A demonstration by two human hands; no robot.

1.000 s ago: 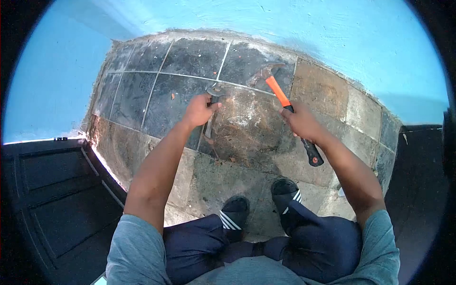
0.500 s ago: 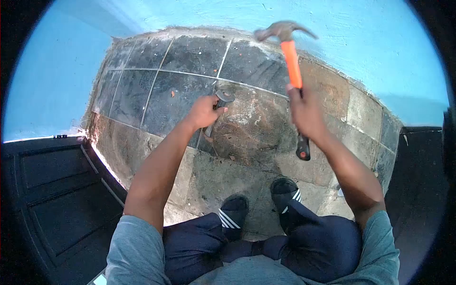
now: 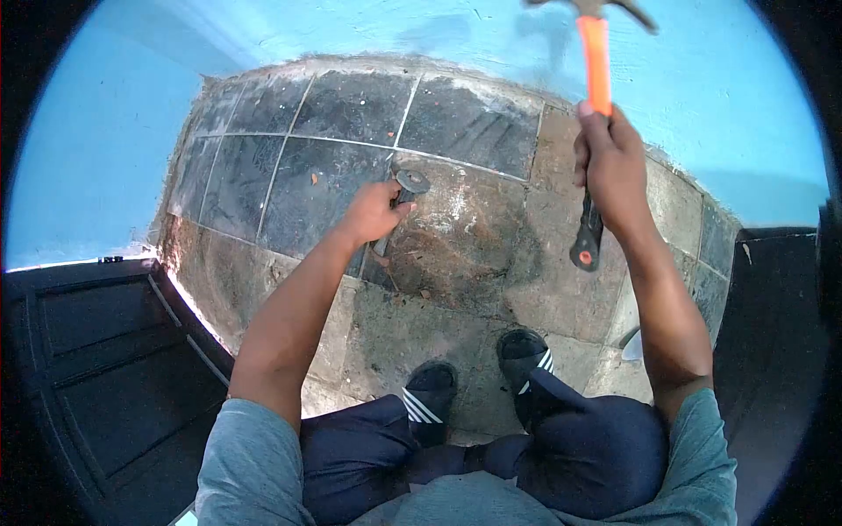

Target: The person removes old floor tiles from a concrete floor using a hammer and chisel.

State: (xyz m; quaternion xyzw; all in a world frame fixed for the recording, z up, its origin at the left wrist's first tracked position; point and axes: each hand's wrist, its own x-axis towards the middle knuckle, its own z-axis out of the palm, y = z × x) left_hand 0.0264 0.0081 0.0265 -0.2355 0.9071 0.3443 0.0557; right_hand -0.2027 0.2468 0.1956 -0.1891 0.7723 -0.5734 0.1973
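Observation:
My left hand [image 3: 373, 212] grips a metal chisel [image 3: 405, 186] whose flattened head points up, its tip set against the dark tiled floor [image 3: 333, 149] by a worn brown patch [image 3: 456, 237]. My right hand [image 3: 614, 167] holds a hammer [image 3: 596, 79] with an orange and black handle, raised high above the floor. The hammer's head reaches the top edge of the view, in front of the blue wall [image 3: 684, 70].
I crouch with both feet in black sandals with white stripes [image 3: 430, 390] on worn stone slabs. A dark wooden door [image 3: 96, 368] lies to my left and a dark surface [image 3: 781, 351] to my right. Blue walls enclose the tiled corner.
The hammer has swung up from near the chisel head to high above the floor. My left hand and the chisel have stayed almost still.

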